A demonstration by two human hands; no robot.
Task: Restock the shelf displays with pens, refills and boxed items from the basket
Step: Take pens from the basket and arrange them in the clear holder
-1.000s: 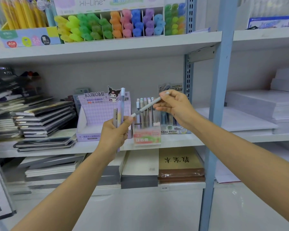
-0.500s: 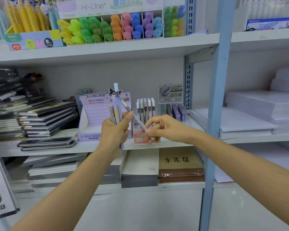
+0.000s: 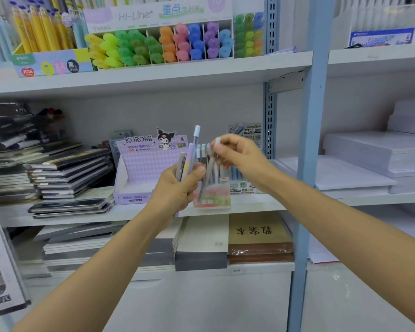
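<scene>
- Head view, and I'm at the middle shelf [image 3: 254, 206], partway through the restock, feeding in pens one at a time.
- The right grip [image 3: 240, 154] is pinched on the top end of a single grey pen [image 3: 207, 173]. The pen slants down and to the left, with its lower end at the pink-and-green pen box [image 3: 212, 200]. It's blurred, so I can't tell whether the tip is inside the box yet.
- The left grip [image 3: 177, 188] is clamped round a bundle of pens [image 3: 191, 156], held upright just left of that box. One lilac pen stands taller than the rest.
- My read on the step: this pen is going in among the ones already standing in the box.
- The next move calls for bringing the pen upright, finding a gap between its neighbours and lowering it in. Then the pinch can open and go to the bundle for another.
- In the way: the standing pens look tightly packed, and the left grip crowds the box's left side. The box looks light, so a sideways nudge could shift it.
- Around it, a Kuromi display box [image 3: 139, 171] sits just left on the same shelf, with stacked notebooks [image 3: 70, 173] further left.
- A blue upright post [image 3: 307, 164] stands to the right, with paper stacks [image 3: 369, 152] beyond it and highlighters [image 3: 153, 44] on the shelf above.
- The basket is out of shot.
</scene>
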